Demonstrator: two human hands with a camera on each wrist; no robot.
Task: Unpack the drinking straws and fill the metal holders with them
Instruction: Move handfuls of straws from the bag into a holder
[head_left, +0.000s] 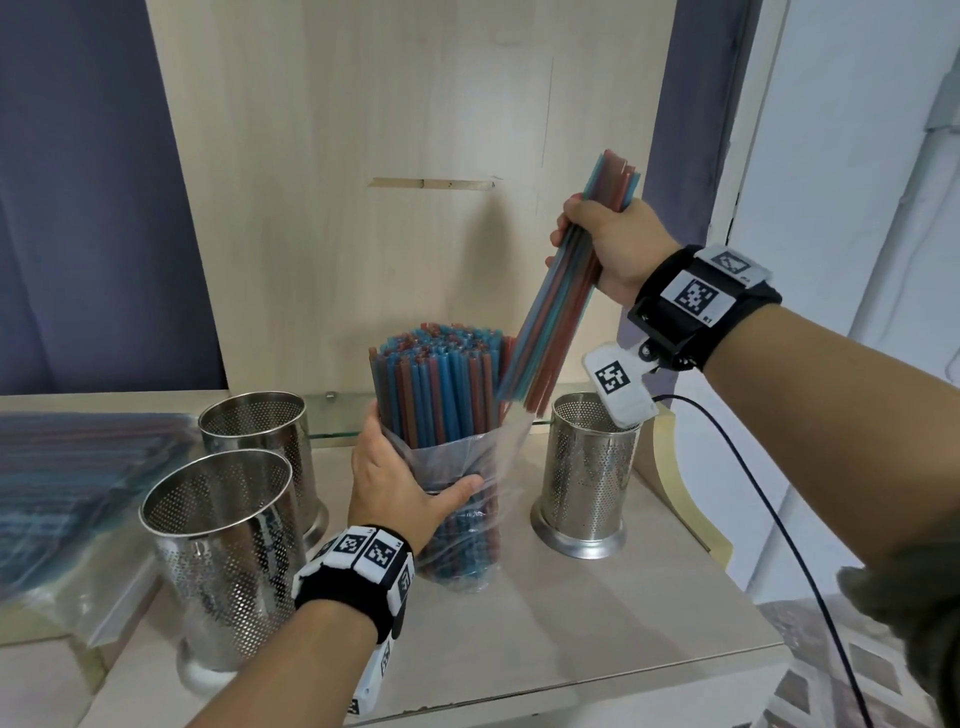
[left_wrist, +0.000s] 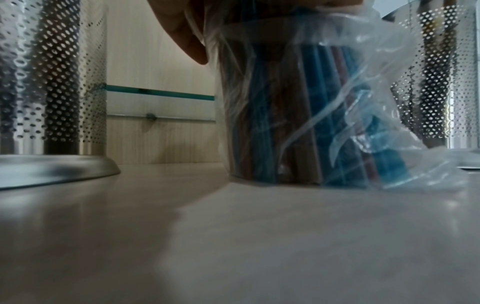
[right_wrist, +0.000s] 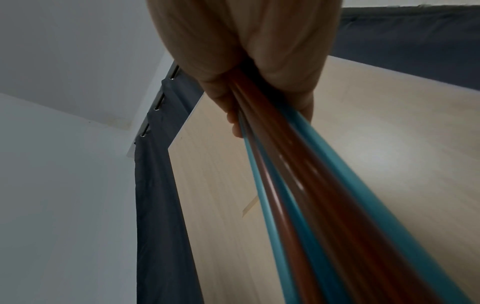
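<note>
- The right hand (head_left: 615, 244) is raised above the surface (head_left: 545, 639), its fingers (right_wrist: 233, 123) clenched round a bunch of red and blue straws (head_left: 563, 306) that slants down to the left; the lower tips hang just above the open bag.
- The left hand (head_left: 395, 483) grips the clear plastic bag (head_left: 467, 467) at its middle, fingers and thumb curled round it, holding it upright on the surface.
- The bag is full of upright red and blue straws (head_left: 441, 384), whose upper halves stand out above the pushed-down plastic.
- Right of the bag stands a perforated metal holder (head_left: 589, 473), close beside it, with no straws visible inside.
- Left of the bag stand two more perforated holders: a near one (head_left: 223, 561) and a far one (head_left: 260, 441), both apart from the bag.
- At the far left lie further flat packs of straws (head_left: 78, 483) in plastic.
- A pale wooden panel (head_left: 405, 156) rises behind the surface.
</note>
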